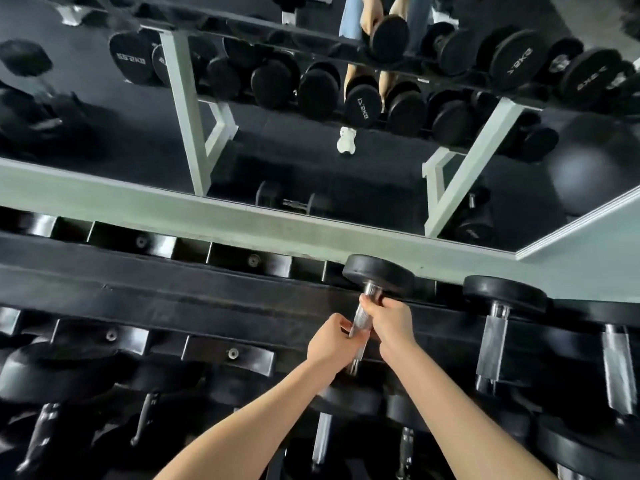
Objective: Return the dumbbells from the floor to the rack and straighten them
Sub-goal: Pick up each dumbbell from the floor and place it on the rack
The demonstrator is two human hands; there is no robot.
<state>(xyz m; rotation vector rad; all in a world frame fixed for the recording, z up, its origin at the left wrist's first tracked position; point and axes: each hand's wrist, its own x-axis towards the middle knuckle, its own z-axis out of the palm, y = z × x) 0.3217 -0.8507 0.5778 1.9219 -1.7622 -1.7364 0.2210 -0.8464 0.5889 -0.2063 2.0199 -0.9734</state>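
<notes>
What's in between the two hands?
The shiny metal handle of a dumbbell. The left hand and right hand both grip it, one on each side, over the rack. The head view shows it.

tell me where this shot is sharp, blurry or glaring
Head view: the dumbbell handle and the left hand and right hand gripping it are sharp. Head view: edges go soft, notably the lower-left dumbbells and the ball in the mirror. Head view: glare glints off the handle and the glossy rack cradles; the wide lens slants the rack.
</notes>
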